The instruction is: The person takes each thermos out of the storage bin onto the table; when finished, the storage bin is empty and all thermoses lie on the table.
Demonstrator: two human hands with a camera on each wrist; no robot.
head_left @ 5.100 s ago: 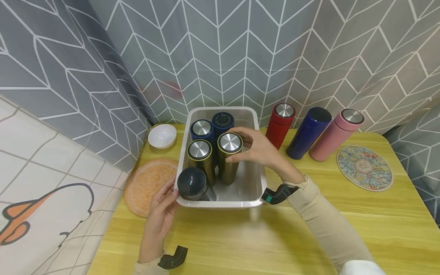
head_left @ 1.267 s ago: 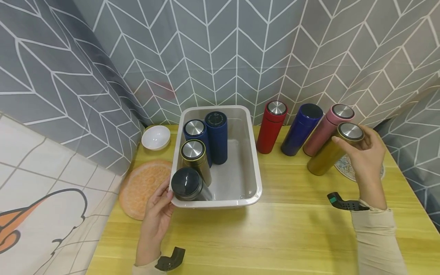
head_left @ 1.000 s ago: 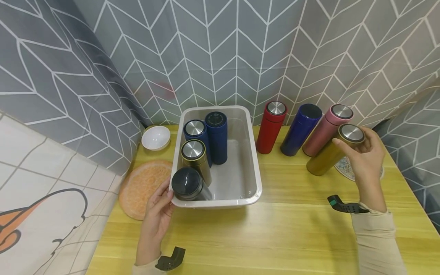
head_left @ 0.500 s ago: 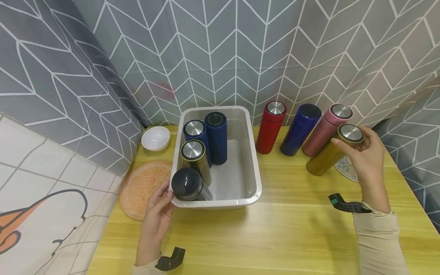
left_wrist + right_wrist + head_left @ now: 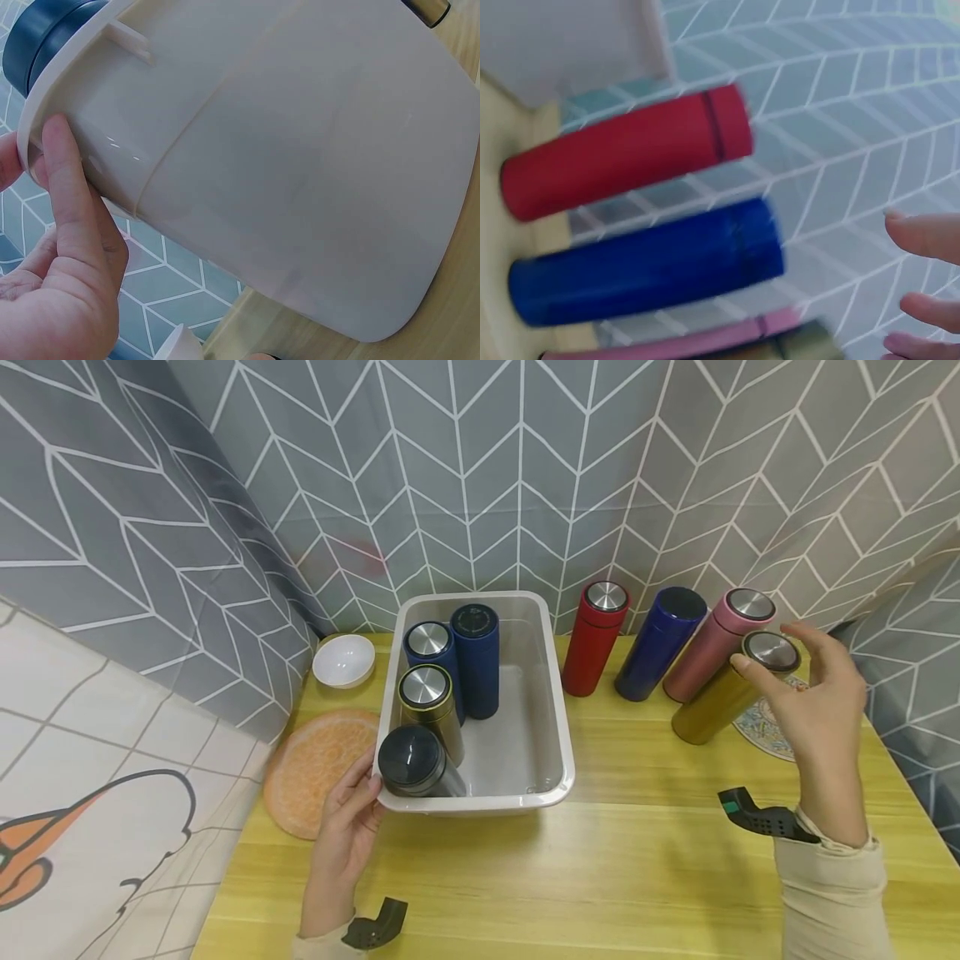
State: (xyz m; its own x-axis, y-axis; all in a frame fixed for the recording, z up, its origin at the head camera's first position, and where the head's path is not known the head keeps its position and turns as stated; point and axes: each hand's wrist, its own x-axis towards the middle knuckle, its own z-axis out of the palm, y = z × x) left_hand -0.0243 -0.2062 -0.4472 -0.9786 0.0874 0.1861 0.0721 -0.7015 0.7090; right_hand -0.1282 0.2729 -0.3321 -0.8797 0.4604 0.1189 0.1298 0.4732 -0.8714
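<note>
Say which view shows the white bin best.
Head view: it looks down into the white bin, taking in nearly all its rim. The left wrist view shows its outer side, with the left hand gripping the rim; the right wrist view catches only a blurred piece, top left.

The left hand (image 5: 348, 817) grips a white plastic bin (image 5: 480, 804) containing four thermoses (image 5: 476, 672); the right hand (image 5: 823, 710) spreads beside a standing gold thermos (image 5: 716, 703).

Room down right half of tub (image 5: 517, 739); navy bottles (image 5: 477, 668), grey bottle (image 5: 420, 763) block left side.
</note>
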